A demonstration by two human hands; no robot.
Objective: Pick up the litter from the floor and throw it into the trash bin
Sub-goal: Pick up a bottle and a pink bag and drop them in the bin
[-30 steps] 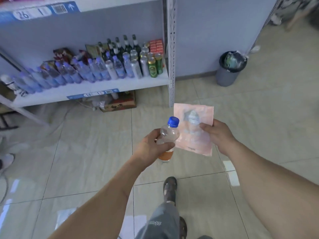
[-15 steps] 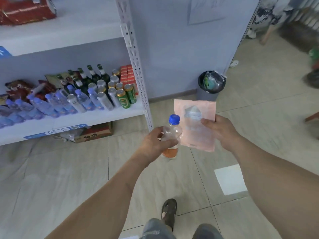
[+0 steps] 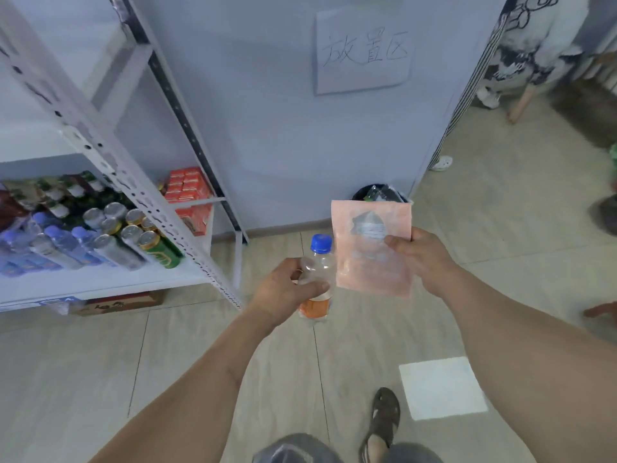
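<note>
While left hand grips bottle, right hand pinches pink packet

A white shelf holds cans and water bottles

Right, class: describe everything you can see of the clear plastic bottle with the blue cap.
The clear plastic bottle with the blue cap is small, see-through and looks nearly empty, with an orange label band round its lower part. The round blue screw cap is on. It is held about upright above the tiled floor, in front of the person. The left hand grips its middle, fingers and thumb curled round it. The flat pink plastic packet in the right hand overlaps its right side; whether they touch cannot be told.
</note>
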